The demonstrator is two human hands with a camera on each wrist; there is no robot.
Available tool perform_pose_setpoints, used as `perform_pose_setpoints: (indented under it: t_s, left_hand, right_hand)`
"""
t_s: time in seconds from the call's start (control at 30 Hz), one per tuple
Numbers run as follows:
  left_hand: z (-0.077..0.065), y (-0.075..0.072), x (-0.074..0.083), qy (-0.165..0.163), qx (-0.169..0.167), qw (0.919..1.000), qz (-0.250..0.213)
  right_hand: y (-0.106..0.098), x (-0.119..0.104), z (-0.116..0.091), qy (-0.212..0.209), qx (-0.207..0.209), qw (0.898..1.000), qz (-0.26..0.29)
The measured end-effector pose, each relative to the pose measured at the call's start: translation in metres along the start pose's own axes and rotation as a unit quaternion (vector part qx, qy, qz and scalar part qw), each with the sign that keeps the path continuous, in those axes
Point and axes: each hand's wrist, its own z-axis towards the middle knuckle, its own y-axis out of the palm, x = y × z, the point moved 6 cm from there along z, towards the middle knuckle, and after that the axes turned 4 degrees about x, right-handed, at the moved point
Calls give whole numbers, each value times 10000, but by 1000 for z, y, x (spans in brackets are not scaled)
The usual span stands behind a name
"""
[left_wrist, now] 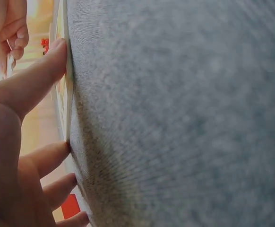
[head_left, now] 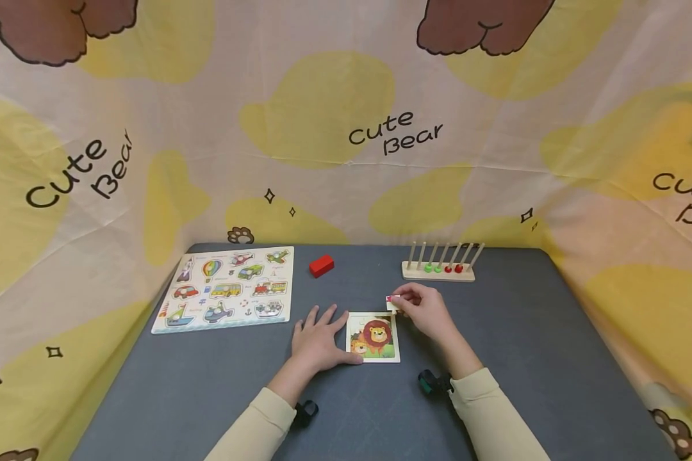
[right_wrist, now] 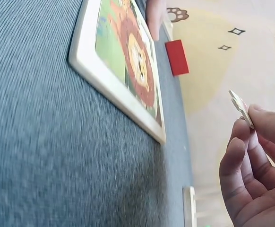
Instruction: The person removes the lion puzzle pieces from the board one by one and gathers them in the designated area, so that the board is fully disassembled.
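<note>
A small square lion puzzle (head_left: 375,339) in a white frame lies flat on the grey table. My left hand (head_left: 316,344) rests beside it with straight, spread fingers. Its thumb touches the lower left of the frame and its index fingertip the left edge, as the left wrist view also shows. Above the frame's upper right corner, my right hand (head_left: 428,314) pinches a small puzzle piece (right_wrist: 241,109) between thumb and fingers. That piece is held off the table, pale at its edge with some pink on its face; its full picture cannot be made out.
A vehicle picture board (head_left: 225,291) lies at the back left. Near it is a red block (head_left: 321,266). At the back right stands a wooden peg rack (head_left: 438,274) with green and red beads. A patterned cloth (head_left: 323,115) hangs behind and beside the table.
</note>
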Motion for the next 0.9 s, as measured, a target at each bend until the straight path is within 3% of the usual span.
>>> perform_pose_setpoints:
  t_s: [0.9]
  left_hand:
    - [-2, -2, 1, -7, -141, 9999, -74]
  right_hand:
    - [-45, 43, 13, -24, 151, 9990, -412]
